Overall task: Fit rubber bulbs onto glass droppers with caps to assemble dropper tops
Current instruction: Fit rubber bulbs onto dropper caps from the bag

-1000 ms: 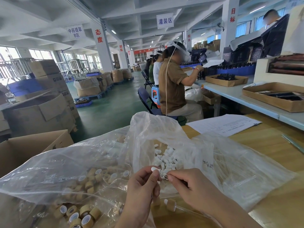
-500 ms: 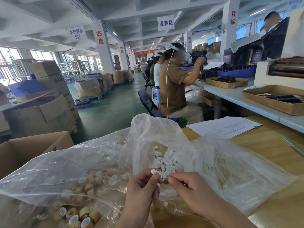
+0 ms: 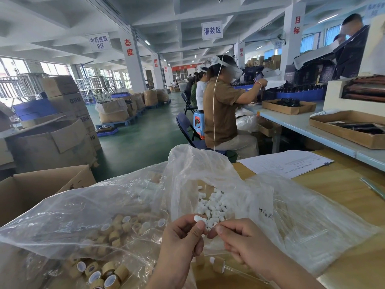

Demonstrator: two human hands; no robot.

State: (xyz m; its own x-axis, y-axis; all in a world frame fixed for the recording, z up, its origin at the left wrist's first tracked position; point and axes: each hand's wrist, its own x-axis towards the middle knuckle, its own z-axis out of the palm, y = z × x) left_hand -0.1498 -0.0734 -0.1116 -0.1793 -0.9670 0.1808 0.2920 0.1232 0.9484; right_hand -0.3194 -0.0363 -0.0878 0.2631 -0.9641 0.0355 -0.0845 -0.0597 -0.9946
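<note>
rubber bulb (image 3: 198, 218) pinched in left hand (image 3: 181, 240); its long axis points right at the glass dropper (image 3: 209, 225), seemingly pinched by right hand (image 3: 241, 239), nearly touching

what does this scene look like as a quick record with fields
left hand: pinches a white rubber bulb
right hand: pinches what looks like the glass dropper at the bulb's open end, barely visible
bulb bag: clear, holds loose white bulbs, just behind the hands
cap bag: clear, holds tan caps, to the left
capped dropper: lies flat below the hands
surface: wooden table
stage: bulb not yet clearly seated
</note>
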